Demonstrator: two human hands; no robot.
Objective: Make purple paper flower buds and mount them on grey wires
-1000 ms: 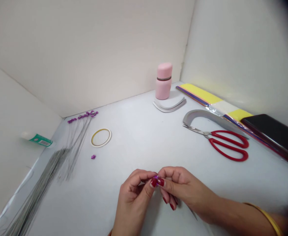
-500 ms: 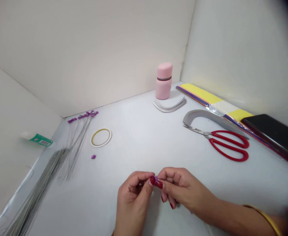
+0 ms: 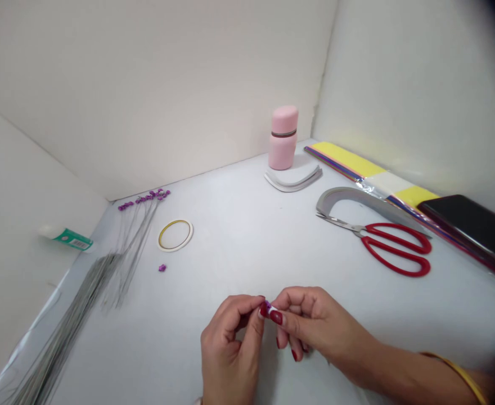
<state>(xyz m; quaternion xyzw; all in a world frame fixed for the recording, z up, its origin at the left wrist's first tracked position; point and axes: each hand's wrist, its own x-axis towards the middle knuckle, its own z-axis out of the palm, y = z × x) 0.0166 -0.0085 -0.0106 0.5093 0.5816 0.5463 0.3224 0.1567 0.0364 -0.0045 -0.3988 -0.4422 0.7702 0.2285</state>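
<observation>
Between my fingertips, close to the front of the table, is a tiny purple piece (image 3: 268,305), mostly covered by nails and fingers. My left hand (image 3: 234,337) pinches it with thumb and forefinger. From the other side my right hand (image 3: 310,320) pinches at the same spot, its other fingers curled below. A bit of white shows by the right thumb; I cannot tell if it is tape or nail. A small purple star-like piece (image 3: 162,268) lies to the left, below a roll of white tape (image 3: 189,238).
Purple-tipped wires (image 3: 140,225) and a bundle of grey wires (image 3: 66,320) lie at left, near a green-labelled wrapper (image 3: 75,239). Red-handled scissors (image 3: 395,247), grey strips (image 3: 344,194), white strips (image 3: 293,185), a pink flask (image 3: 283,140), packed coloured sheets (image 3: 344,160) and a black phone (image 3: 471,225) stand right.
My hands stay almost in place, with the right fingertips shifted slightly right. More purple and white shows between them. The whole view has moved a little.
</observation>
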